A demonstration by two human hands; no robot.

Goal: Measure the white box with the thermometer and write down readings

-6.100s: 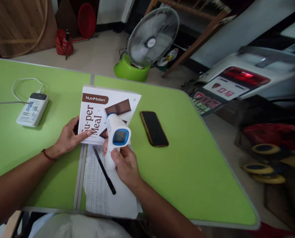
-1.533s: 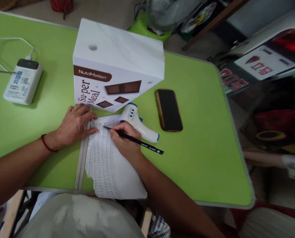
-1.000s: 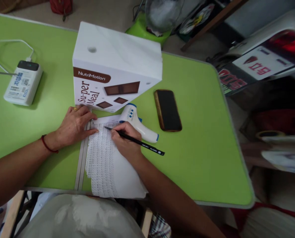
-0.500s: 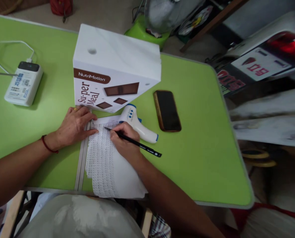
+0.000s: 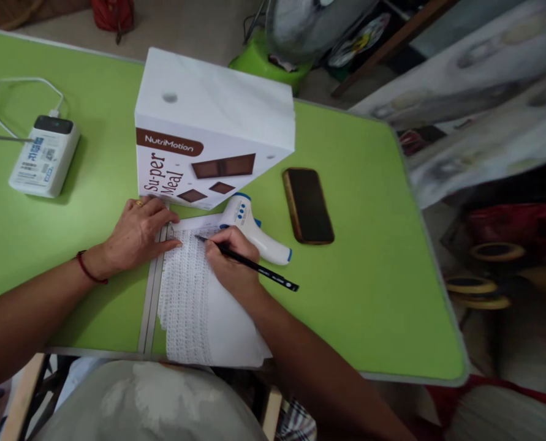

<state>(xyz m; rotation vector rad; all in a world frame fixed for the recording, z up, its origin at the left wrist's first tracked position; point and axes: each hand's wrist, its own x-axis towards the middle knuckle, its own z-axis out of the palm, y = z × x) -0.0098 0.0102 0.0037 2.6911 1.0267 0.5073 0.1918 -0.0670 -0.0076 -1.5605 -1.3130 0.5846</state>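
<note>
Pinched in the fingers of my right hand (image 5: pixel 233 260) is a black pencil (image 5: pixel 263 269), its tip at the upper part of the paper sheets (image 5: pixel 187 306). Rows of small writing cover their left portion; the right portion is blank. My left hand (image 5: pixel 144 233) rests open at the upper left edge of the sheets, thumb and forefinger apart. Across the top of the paper lies a white strip (image 5: pixel 197 223), partly under a white infrared thermometer (image 5: pixel 254 229) with blue trim. Just beyond both hands stands a white NutriMotion box (image 5: pixel 217 128).
A phone in a brown case (image 5: pixel 308 205) lies right of the thermometer. On the left, a white power bank (image 5: pixel 45 156) has a cable (image 5: pixel 22 78) plugged in. The green table (image 5: pixel 374 288) ends at a grey rim; a pale patterned cloth (image 5: pixel 475 92) hangs beyond it.
The patterned cloth at the right has swung up and now covers the white vehicle rear with a red light. The sheets have slid slightly left at their lower end. My hands are nearly still.
</note>
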